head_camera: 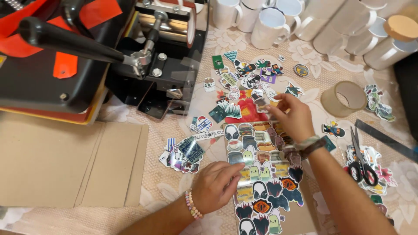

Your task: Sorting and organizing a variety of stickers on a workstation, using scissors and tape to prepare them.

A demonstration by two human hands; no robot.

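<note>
Left hand (216,185) is pressing curled fingers on the near-left edge of the sticker sheet (261,174) lying centre-near. Right hand (292,116) is pinching a small sticker (261,104) just past the sheet's far end. Loose stickers (244,76) crowding far; tape roll (344,98), scissors (360,163) right; heat press (65,56), mugs (270,21) far.

One head-worn view looks steeply down, close over the cluttered table (130,204).

a table (130,182) under a pale floral cloth (305,52) fills the frame; no walls or floor visible, and the light is warm.
</note>
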